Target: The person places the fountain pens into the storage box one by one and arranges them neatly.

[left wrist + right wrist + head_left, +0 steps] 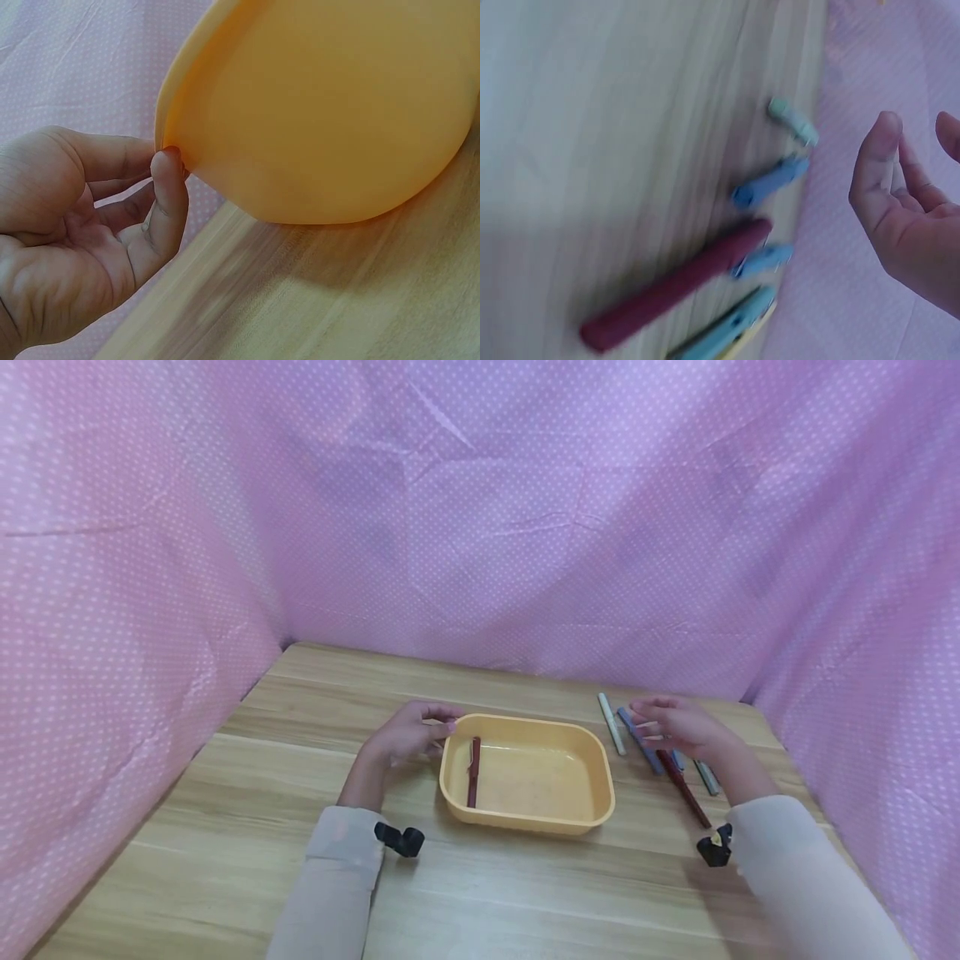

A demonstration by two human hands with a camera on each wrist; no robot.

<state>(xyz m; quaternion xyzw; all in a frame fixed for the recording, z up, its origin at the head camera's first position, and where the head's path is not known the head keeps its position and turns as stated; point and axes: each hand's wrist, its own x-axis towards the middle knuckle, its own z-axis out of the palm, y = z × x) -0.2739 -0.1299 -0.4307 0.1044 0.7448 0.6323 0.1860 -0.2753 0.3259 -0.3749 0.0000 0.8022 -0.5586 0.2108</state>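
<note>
A yellow plastic box [525, 820] holds one dark red pen [474, 777], lying at its left side. My left hand [408, 731] pinches the box's rim at the far left corner; the left wrist view shows thumb and fingertips meeting on the yellow edge [160, 112]. My right hand [682, 727] hovers over a group of pens at the right, its fingers loosely bent with nothing between them. Beneath and around it lie a pale green pen [611, 724], a blue pen [637, 741] and a longer dark red pen [686, 789]. Another blue pen [761, 261] is partly hidden by the hand in the head view.
A teal pen [727, 326] lies nearest the right forearm, with a yellowish strip along it. The wooden table [225, 827] ends at pink dotted curtains [487, 527] behind and on both sides. Black wrist mounts [400, 839] sit on the sleeves.
</note>
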